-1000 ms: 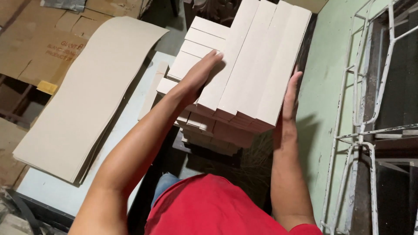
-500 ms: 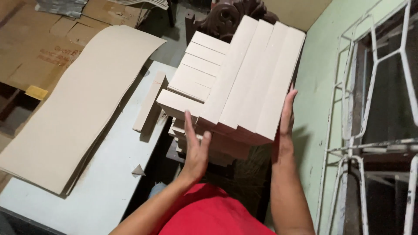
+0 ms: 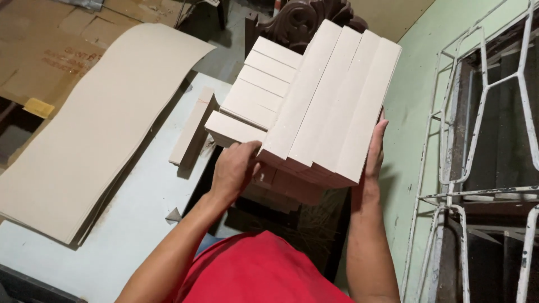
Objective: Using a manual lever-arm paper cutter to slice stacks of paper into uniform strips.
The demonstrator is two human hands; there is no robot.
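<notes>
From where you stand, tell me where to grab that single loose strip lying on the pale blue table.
Take the loose strip across its narrow width near the middle, coming from above. It lies flat and long on the table, apart from the stack, so both long edges look free for the hands; end grips would probably let it tip.

Dim indoor view lit softly from above, pale blocks (image 3: 320,106) brightest without glare, deep shadow beneath them and along the left edge, mostly sharp with slight softness at the corners.
</notes>
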